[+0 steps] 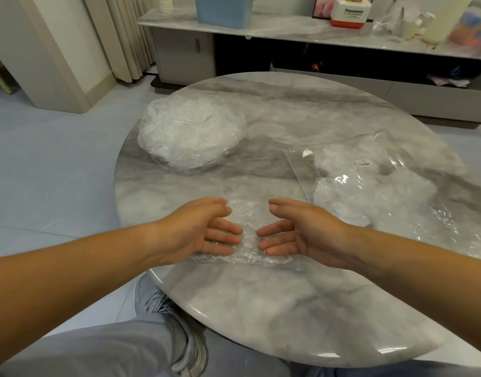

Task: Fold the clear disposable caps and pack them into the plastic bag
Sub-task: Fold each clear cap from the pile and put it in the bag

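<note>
Table: round marble table (274, 300); its near rim curves from 7 to 5 o'clock, just over the person's knees.
Cap in work: one clear cap (247, 235) lies flat at the table's 7 o'clock sector, just inside the near-left rim, between the two hands.
Left hand: left hand (204, 232) rests on the cap's left part, palm turned inward; its fingers (223, 236) are spread and loose, gripping nothing.
Right hand: right hand (299, 232) rests on the cap's right part, mirrored; fingers likewise released, tips pointing toward the left hand with a small gap between.
Cap pile: heap of unfolded clear caps (190, 137) at 10 o'clock, its left side reaching the table rim.
Plastic bag: clear bag (369, 186) at 3 o'clock, holding bunched caps; its near-left corner lies just beside the right hand, and its far side nears the right rim.
Open room: bare marble in the middle between pile and bag, and a wide bare band at 5 to 6 o'clock.
Beyond the table: a low cabinet (185, 58) stands at 12 o'clock, apart from the far rim.
</note>
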`<action>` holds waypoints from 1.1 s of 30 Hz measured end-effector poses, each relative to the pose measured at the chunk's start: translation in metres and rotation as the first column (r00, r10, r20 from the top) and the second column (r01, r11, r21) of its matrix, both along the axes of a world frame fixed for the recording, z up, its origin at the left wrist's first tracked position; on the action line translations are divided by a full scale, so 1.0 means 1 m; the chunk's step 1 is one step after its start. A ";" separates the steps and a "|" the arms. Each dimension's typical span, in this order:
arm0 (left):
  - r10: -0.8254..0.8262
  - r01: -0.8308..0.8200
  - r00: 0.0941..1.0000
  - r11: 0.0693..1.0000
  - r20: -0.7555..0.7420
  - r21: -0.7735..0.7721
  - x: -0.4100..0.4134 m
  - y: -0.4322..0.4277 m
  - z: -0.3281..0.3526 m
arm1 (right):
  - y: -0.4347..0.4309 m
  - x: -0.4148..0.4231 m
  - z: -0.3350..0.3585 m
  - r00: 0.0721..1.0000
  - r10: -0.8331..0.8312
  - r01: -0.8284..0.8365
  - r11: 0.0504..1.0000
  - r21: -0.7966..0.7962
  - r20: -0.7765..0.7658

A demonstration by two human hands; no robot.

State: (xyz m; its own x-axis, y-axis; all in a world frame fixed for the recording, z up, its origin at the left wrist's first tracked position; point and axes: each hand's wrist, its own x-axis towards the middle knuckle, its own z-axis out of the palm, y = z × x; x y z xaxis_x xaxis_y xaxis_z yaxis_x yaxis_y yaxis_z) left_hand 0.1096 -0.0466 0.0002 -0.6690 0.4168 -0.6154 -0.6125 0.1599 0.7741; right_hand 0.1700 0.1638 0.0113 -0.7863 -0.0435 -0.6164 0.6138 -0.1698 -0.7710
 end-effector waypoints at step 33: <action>-0.387 0.307 0.904 0.883 -0.180 -0.355 -0.002 -0.004 -0.008 | 0.014 0.049 -0.031 0.272 0.945 -0.125 0.222 0.967 -0.181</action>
State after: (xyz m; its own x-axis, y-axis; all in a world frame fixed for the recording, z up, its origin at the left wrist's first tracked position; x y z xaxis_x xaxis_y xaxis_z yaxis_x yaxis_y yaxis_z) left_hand 0.1072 -0.0510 -0.0073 -0.6595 0.4634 -0.5918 -0.2749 0.5841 0.7637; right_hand 0.2189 0.1780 -0.0199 -0.7962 -0.6049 -0.0093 -0.5479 0.7275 -0.4131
